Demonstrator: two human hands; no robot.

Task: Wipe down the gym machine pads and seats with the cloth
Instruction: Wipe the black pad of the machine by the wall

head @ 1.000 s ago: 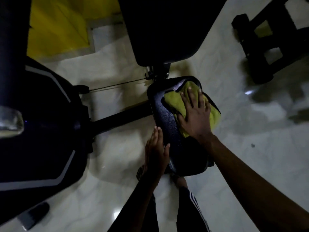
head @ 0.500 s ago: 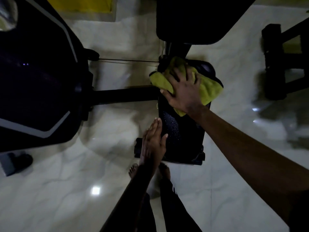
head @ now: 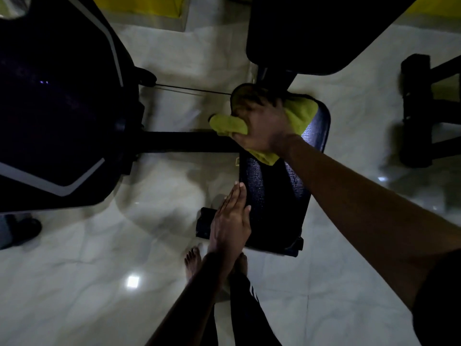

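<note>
Pressing on the yellow-green cloth [head: 300, 113] at the far end of the black seat pad [head: 272, 196], the person's right hand [head: 262, 126] covers most of it, though blur hides whether its fingers lie flat or curl into the fabric. One bunched end of the cloth sticks out past the seat pad's left edge. The left hand [head: 230, 221] rests with straight fingers along the seat pad's near left edge, and a black backrest pad [head: 311, 33] stands just beyond the seat pad's far end.
</note>
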